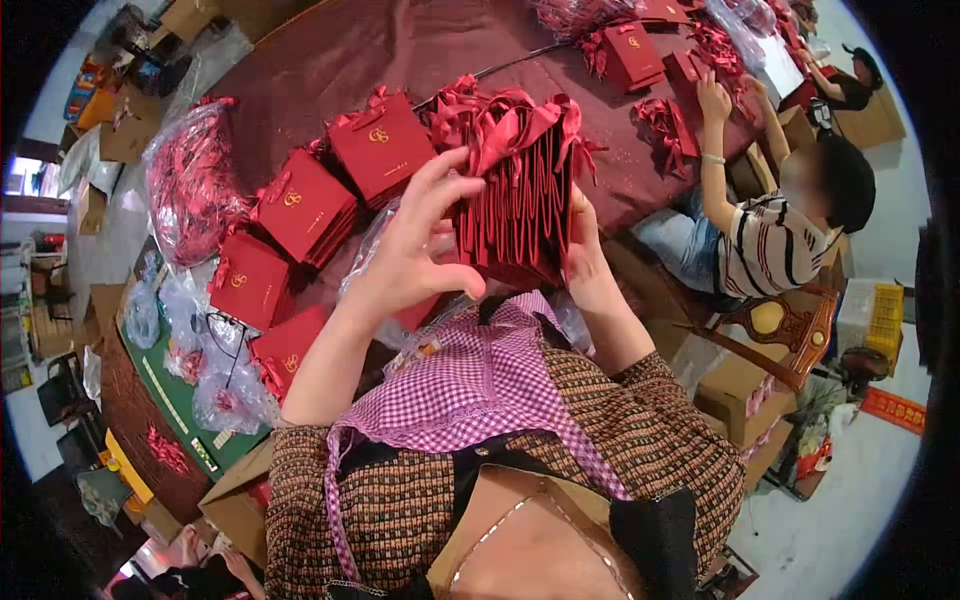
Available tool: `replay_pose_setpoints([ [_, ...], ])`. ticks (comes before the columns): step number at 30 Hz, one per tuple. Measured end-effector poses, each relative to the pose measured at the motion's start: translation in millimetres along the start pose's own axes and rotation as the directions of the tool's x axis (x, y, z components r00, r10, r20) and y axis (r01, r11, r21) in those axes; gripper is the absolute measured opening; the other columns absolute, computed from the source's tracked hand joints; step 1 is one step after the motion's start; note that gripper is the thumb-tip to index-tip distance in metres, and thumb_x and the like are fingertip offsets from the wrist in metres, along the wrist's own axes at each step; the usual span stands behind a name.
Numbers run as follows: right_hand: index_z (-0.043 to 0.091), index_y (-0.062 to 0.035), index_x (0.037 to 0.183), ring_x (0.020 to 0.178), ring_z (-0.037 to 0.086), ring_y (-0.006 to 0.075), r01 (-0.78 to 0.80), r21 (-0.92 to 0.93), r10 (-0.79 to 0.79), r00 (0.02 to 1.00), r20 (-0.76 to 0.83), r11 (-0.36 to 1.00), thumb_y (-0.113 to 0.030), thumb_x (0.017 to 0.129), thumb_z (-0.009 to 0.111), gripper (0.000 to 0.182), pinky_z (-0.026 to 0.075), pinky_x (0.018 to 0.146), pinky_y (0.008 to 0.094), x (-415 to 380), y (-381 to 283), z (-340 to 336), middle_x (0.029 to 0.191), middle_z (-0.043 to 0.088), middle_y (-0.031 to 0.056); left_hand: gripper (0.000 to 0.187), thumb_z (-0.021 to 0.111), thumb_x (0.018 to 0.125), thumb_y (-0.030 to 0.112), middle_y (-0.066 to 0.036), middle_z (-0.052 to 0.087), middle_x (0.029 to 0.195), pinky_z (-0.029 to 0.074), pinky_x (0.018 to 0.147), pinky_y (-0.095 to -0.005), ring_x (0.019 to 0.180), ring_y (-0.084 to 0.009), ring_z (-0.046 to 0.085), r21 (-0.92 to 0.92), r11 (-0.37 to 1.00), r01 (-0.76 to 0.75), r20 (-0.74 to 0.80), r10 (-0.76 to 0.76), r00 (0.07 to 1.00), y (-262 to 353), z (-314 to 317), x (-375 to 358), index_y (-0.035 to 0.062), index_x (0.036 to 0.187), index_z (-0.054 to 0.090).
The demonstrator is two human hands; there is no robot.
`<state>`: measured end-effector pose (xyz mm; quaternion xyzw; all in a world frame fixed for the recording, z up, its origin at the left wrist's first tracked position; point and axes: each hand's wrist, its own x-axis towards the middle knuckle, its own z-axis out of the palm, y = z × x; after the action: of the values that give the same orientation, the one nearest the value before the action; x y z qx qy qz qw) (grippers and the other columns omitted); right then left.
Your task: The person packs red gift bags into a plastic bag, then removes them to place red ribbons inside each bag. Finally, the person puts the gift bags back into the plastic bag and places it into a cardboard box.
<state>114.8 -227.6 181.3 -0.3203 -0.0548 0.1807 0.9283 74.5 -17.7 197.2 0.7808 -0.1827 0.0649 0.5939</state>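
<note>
A thick stack of folded red paper bags (515, 225) with red ribbon handles is held upright in front of my chest. My right hand (590, 250) grips the stack's right side, its fingers partly hidden behind it. At the stack's left side is my left hand (425, 235), fingers spread and curved, thumb apart, the fingertips at the edge of the bags. Left of the stack, piles of red bags with gold lettering lie in a curved row, among them one pile (380, 145) at the back and another (305, 205) nearer.
A dark red cloth (330, 50) covers the table. Plastic-wrapped red ribbons (190, 185) lie at the left. At the right, a seated person in a striped shirt (775, 245) reaches toward red bags (632, 55). A wooden chair (790, 335) and cardboard boxes (745, 390) stand nearby.
</note>
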Motion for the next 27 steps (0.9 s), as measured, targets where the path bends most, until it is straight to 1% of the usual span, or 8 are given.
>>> replay_pose_setpoints([
  [2, 0.051, -0.0045, 0.128, 0.115, 0.055, 0.0278, -0.454, 0.364, 0.482, 0.876, 0.015, 0.813, -0.032, 0.086, 0.060, 0.051, 0.041, 0.103, 0.0472, 33.7, 15.4, -81.5, 0.125, 0.057, 0.0154, 0.106, 0.079, 0.060, 0.057, -0.009, 0.025, 0.149, 0.042, 0.095, -0.0344, 0.128, -0.0237, 0.040, -0.370, 0.919, 0.136, -0.036, -0.161, 0.986, -0.2, 3.3, 2.8, 0.0106, 0.143, 0.032],
  [6, 0.053, -0.0026, 0.125, 0.113, 0.056, 0.0337, -0.525, 0.439, 0.563, 0.825, 0.052, 0.729, -0.022, 0.077, 0.067, 0.054, 0.038, 0.103, 0.0540, 33.6, 8.0, -75.8, 0.124, 0.057, 0.0183, 0.097, 0.081, 0.069, 0.037, -0.012, 0.028, 0.146, 0.037, 0.100, -0.0351, 0.125, -0.0236, 0.043, -0.553, 0.820, 0.148, -0.057, -0.215, 0.975, 13.9, -3.3, 24.8, 0.0078, 0.144, 0.027],
  [9, 0.051, -0.0015, 0.128, 0.113, 0.056, 0.0339, -0.535, 0.390, 0.562, 0.825, 0.052, 0.749, -0.023, 0.078, 0.066, 0.056, 0.039, 0.103, 0.0516, 30.2, 7.9, -70.7, 0.124, 0.057, 0.0188, 0.098, 0.081, 0.066, 0.033, -0.018, 0.038, 0.133, 0.038, 0.101, -0.0398, 0.123, -0.0349, 0.043, 0.299, 0.953, 0.046, -0.003, -0.047, 0.999, 5.7, -14.0, 38.3, 0.0092, 0.144, 0.027],
  [13, 0.044, -0.0018, 0.132, 0.119, 0.052, 0.0325, -0.599, 0.280, 0.613, 0.789, 0.042, 0.750, -0.029, 0.084, 0.063, 0.059, 0.038, 0.104, 0.0481, 29.1, -0.4, -59.7, 0.132, 0.050, 0.0178, 0.075, 0.075, 0.075, 0.029, -0.021, 0.041, 0.128, 0.041, 0.098, -0.0419, 0.120, -0.0381, 0.046, 0.339, 0.939, 0.056, 0.058, -0.080, 0.995, 9.8, -13.7, 45.6, 0.0141, 0.139, 0.038],
  [17, 0.059, -0.0009, 0.114, 0.097, 0.065, 0.0279, -0.108, -0.140, 0.105, 0.994, -0.030, 0.984, -0.016, 0.079, 0.062, 0.038, 0.051, 0.089, 0.0454, -13.3, -18.5, -0.2, 0.109, 0.065, 0.0157, 0.044, 0.068, 0.080, 0.024, -0.020, 0.049, 0.113, 0.047, 0.085, -0.0393, 0.101, -0.0354, 0.056, 0.364, 0.929, 0.070, 0.025, -0.085, 0.996, 0.2, -14.8, 49.4, 0.0072, 0.119, 0.056],
  [21, 0.032, -0.0072, 0.136, 0.129, 0.039, 0.0250, -0.082, -0.495, 0.265, 0.912, 0.312, 0.865, -0.041, 0.092, 0.055, 0.061, 0.035, 0.107, 0.0408, -14.6, -25.9, -14.9, 0.140, 0.035, 0.0084, 0.028, 0.054, 0.078, 0.003, -0.010, 0.061, 0.090, 0.048, 0.071, -0.0347, 0.079, -0.0220, 0.060, 0.185, 0.973, 0.137, 0.065, -0.151, 0.986, -33.3, -27.9, 63.5, 0.0006, 0.106, 0.061],
  [24, 0.060, -0.0020, 0.111, 0.094, 0.066, 0.0260, -0.439, -0.144, 0.397, 0.883, -0.251, 0.887, -0.018, 0.082, 0.059, 0.033, 0.054, 0.085, 0.0427, -5.0, -22.0, -11.1, 0.105, 0.066, 0.0141, 0.039, 0.060, 0.076, 0.006, -0.010, 0.063, 0.096, 0.050, 0.074, -0.0298, 0.084, -0.0163, 0.061, -0.263, 0.892, 0.367, 0.054, -0.366, 0.929, -50.7, -51.0, 76.7, 0.0001, 0.115, 0.059],
  [27, 0.059, -0.0025, 0.114, 0.095, 0.066, 0.0241, -0.646, 0.269, 0.693, 0.705, -0.149, 0.715, -0.021, 0.087, 0.057, 0.033, 0.054, 0.085, 0.0417, 3.0, -17.3, -39.0, 0.106, 0.067, 0.0122, 0.036, 0.069, 0.075, 0.019, -0.016, 0.060, 0.099, 0.047, 0.081, -0.0331, 0.095, -0.0250, 0.058, 0.341, 0.910, 0.235, -0.305, -0.130, 0.944, -113.5, -71.0, 79.3, -0.0014, 0.104, 0.061],
])
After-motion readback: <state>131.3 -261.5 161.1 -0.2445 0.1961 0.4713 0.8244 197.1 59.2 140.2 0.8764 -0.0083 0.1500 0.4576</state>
